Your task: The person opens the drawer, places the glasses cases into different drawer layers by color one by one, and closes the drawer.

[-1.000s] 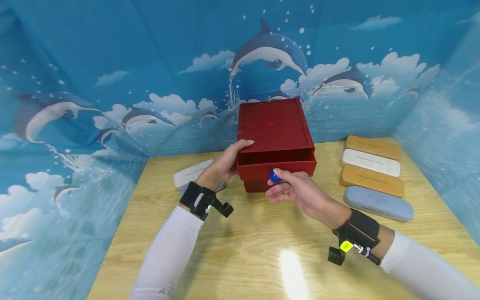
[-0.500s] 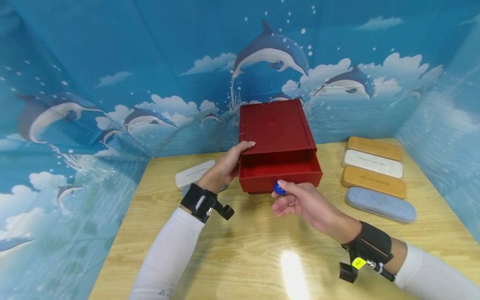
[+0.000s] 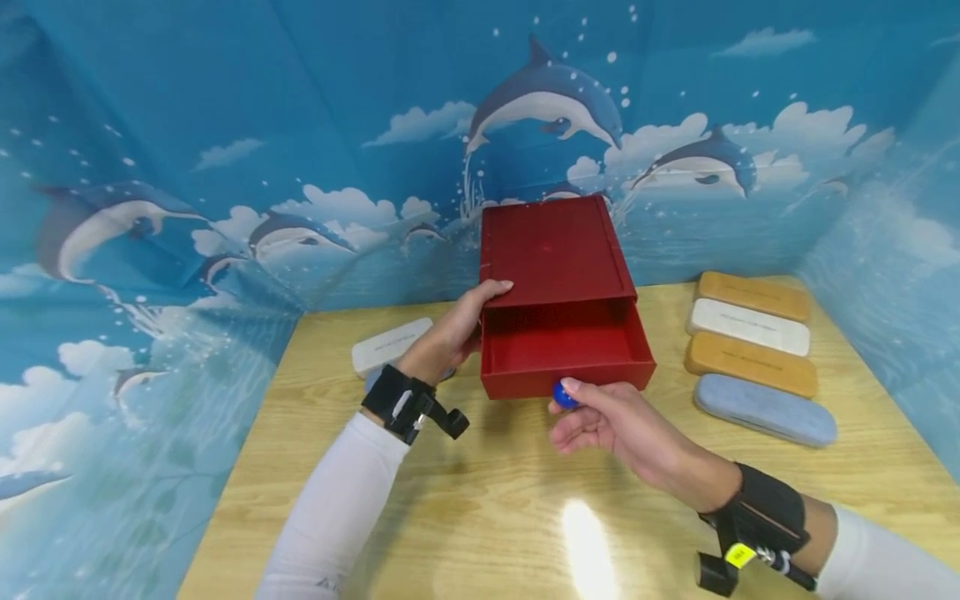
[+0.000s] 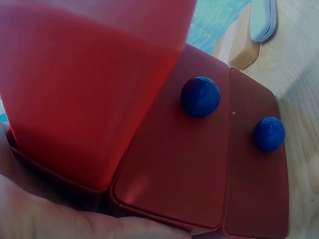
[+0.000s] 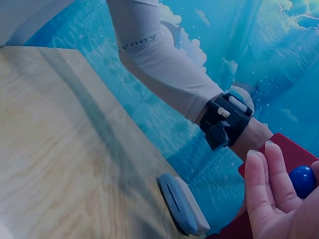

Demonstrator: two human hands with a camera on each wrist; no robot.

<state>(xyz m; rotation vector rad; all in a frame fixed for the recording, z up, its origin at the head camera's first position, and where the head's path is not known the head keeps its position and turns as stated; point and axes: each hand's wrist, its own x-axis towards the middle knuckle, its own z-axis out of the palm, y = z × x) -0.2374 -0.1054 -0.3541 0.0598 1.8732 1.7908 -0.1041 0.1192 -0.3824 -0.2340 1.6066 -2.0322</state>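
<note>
Pinching the blue ball knob (image 3: 564, 395) of the top drawer (image 3: 525, 383) with the right hand (image 3: 611, 421), with the thumb tip against the knob's upper side and the free fingers held off below; cannot tell which finger meets the thumb. Laying the left hand (image 3: 459, 327) along the left side of the red three-drawer cabinet (image 3: 551, 250), with the thumb extended over the top near the front edge and a straight finger pressed to the side, not clenched; cannot see the rest. Standing at the back of the wood-grain table (image 3: 450, 517), before a dolphin-print backdrop (image 3: 300, 125), with the top drawer jutting out toward the person. Seen from the left wrist, closed beneath it: a middle drawer (image 4: 174, 164) and a bottom drawer (image 4: 256, 194), each with a round blue knob. Lined up to the cabinet's right, from back to front: an ochre case (image 3: 753, 297), a white case (image 3: 750, 327), a second ochre case (image 3: 750, 365) and a grey-blue case (image 3: 765, 408). Lying to the left, partly behind the left forearm: another white case (image 3: 392, 346) beside another grey-blue case (image 5: 177, 204).
</note>
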